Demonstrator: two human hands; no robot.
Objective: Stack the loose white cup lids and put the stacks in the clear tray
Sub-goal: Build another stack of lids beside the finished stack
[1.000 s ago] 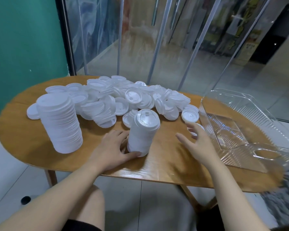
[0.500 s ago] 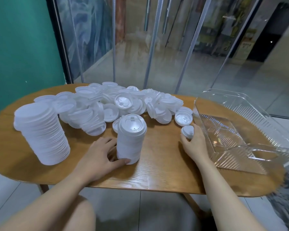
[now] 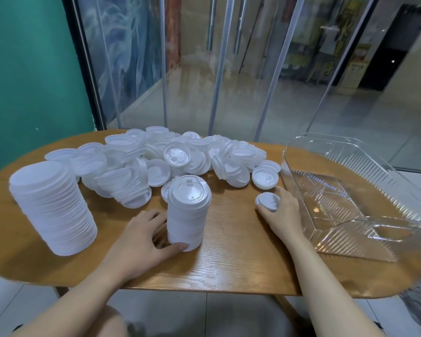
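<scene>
The oval wooden table (image 3: 229, 263) fills the lower view, with a teal wall at left and glass doors behind. On its right end lies the tray (image 3: 399, 200), clear ribbed plastic, its long axis running from near the person away toward the doors, open side up. At the table's left stands the tall stack (image 3: 54, 210) of white lids, upright but leaning slightly left. The loose pile (image 3: 170, 154) of white round lids sprawls across the far middle, lids tilted every way. The small stack (image 3: 187, 215) stands upright near the front centre, top lid showing embossed lettering. The left hand (image 3: 141, 242) curls round its base, thumb against the front. The right hand (image 3: 283, 212), just beside the tray's near-left wall, pinches a single lid (image 3: 267, 201) tilted on edge.
</scene>
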